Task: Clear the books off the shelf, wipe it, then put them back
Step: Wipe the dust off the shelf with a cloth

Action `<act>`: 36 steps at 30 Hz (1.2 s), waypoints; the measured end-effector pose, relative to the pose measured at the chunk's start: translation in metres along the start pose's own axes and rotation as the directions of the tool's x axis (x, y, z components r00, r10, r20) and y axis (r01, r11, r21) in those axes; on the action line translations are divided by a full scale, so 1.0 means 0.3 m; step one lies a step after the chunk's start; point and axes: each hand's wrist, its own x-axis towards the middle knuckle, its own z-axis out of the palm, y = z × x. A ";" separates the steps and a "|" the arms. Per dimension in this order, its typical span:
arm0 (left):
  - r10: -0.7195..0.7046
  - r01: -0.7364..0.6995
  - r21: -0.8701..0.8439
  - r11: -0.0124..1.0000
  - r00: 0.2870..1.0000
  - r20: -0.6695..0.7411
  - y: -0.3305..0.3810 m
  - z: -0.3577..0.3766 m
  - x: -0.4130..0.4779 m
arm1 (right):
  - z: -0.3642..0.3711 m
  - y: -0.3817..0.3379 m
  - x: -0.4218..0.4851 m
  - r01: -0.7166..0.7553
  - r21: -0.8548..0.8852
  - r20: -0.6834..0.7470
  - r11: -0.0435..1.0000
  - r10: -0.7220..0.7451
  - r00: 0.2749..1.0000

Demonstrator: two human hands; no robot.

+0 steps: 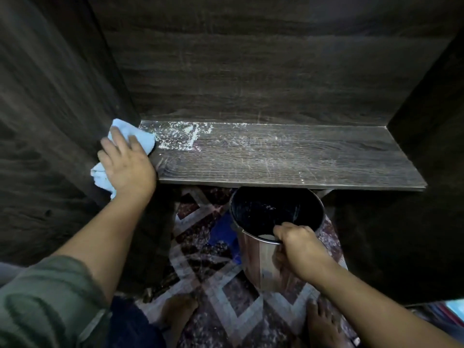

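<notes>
The dark wooden shelf (288, 159) holds no books and carries white dust and crumbs (180, 136) near its back left. My left hand (125, 164) lies flat on a light blue cloth (136, 136) at the shelf's left end, against the side panel. My right hand (296, 243) grips the near rim of a shiny metal bin (253, 259) held just under the shelf's front edge. The bin's dark inside shows some pale specks.
Dark wooden cabinet walls (55, 96) close in on the left, back and right. Below lies a patterned rug (213, 285) with my bare feet (175, 312) on it. Some coloured items (444, 312) show at the lower right edge.
</notes>
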 end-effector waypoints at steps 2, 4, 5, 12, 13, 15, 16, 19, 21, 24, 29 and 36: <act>0.008 -0.018 0.102 0.995 0.995 0.095 -0.008 0.024 0.006 | 0.002 -0.001 0.003 0.010 0.008 0.004 1.000 -0.010 1.000; 0.001 -0.030 0.152 0.988 0.982 0.189 -0.011 0.035 0.017 | 0.003 -0.001 0.005 0.013 0.021 0.020 1.000 -0.013 1.000; -0.001 -0.034 0.147 0.989 0.973 0.232 -0.009 0.037 0.022 | 0.004 0.001 0.005 0.012 0.034 0.024 0.999 -0.013 1.000; -0.076 0.100 -0.056 0.993 0.938 0.339 0.041 0.010 0.033 | 0.004 0.005 -0.001 0.016 0.065 0.039 0.998 -0.018 0.999; -0.085 0.111 -0.062 0.992 0.945 0.317 0.045 0.009 0.034 | 0.005 0.006 -0.003 0.017 0.073 0.036 0.997 -0.020 0.999; -0.110 0.139 -0.082 0.987 0.952 0.286 0.048 0.015 0.039 | 0.011 0.014 -0.008 0.017 0.087 0.032 0.996 -0.020 0.999; -0.124 0.153 -0.083 0.985 0.953 0.278 0.048 0.019 0.041 | 0.013 0.019 -0.010 0.014 0.090 0.038 0.996 -0.017 0.999; -0.136 0.156 -0.058 0.986 0.957 0.257 0.063 0.021 0.021 | 0.019 0.033 -0.015 -0.002 0.084 0.046 0.996 -0.001 0.999; -0.079 0.093 -0.047 0.995 0.969 0.236 0.095 0.018 -0.007 | 0.026 0.036 -0.014 -0.002 0.069 0.050 0.998 -0.002 0.999; 0.066 -0.052 -0.073 0.996 0.977 0.205 0.164 0.014 -0.041 | 0.035 0.035 -0.008 -0.021 0.083 0.076 0.996 0.015 0.997; 0.065 -0.047 -0.308 0.950 0.997 0.048 0.193 -0.052 -0.013 | 0.039 0.027 0.007 -0.023 0.085 0.081 0.996 0.016 0.997; 0.000 0.001 -0.072 0.997 1.000 0.021 0.009 0.026 0.081 | 0.026 0.037 -0.011 -0.021 0.080 0.092 0.997 0.013 0.996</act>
